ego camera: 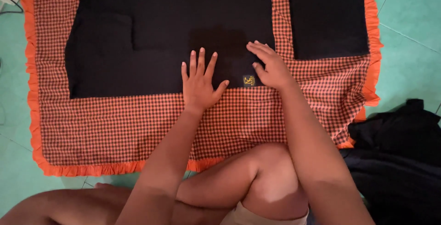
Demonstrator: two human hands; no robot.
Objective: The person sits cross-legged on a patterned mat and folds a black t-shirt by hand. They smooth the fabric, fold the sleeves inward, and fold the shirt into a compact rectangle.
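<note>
A black garment (165, 36) lies spread flat on an orange-and-black checked cloth (138, 128) on the green tiled floor (404, 32). The left hand (199, 83) rests on its lower edge, fingers splayed and gripping nothing. At three o'clock from it, the right hand (270, 66) presses flat on the garment's corner, also unclenched, just beside a small yellow label (249, 80). A second black piece (328, 16) lies at one o'clock; dark clothes (399, 156) are heaped at four o'clock.

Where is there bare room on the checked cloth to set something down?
Free: the checked cloth strip between the black garment and the orange frill, lower left. Crowded: around the left hand and right hand, near the yellow label.
</note>
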